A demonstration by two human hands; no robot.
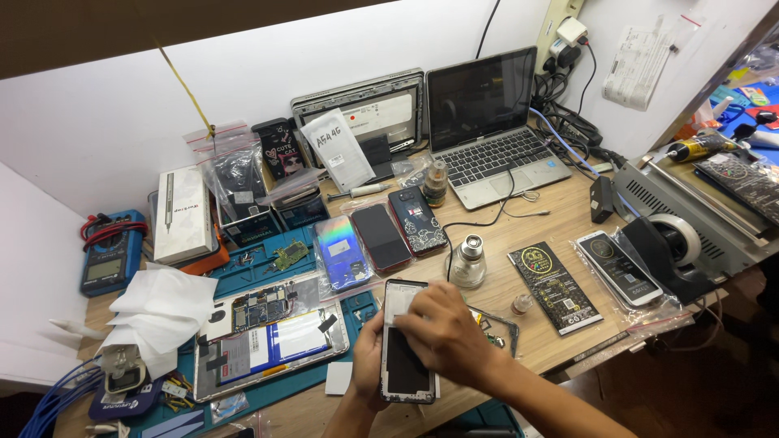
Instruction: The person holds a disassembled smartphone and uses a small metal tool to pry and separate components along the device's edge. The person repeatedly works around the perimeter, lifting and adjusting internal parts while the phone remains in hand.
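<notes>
A black phone point(403, 367) lies face up at the front edge of the wooden desk point(560, 219). My left hand point(367, 357) grips its left edge. Over the phone's upper half lies my right hand point(445, 332), fingers pressing a pale sheet point(397, 302) onto the screen. Just to the right of the phone a clear phone case point(499, 328) shows under my right wrist.
An opened tablet point(272, 345) with its boards exposed lies on a blue mat at left, beside white tissues point(162, 312). Three phones point(379, 235), a small metal bottle point(468, 261) and a laptop point(487, 122) stand behind. Black packets point(554, 285) and a tape dispenser point(677, 243) are at right.
</notes>
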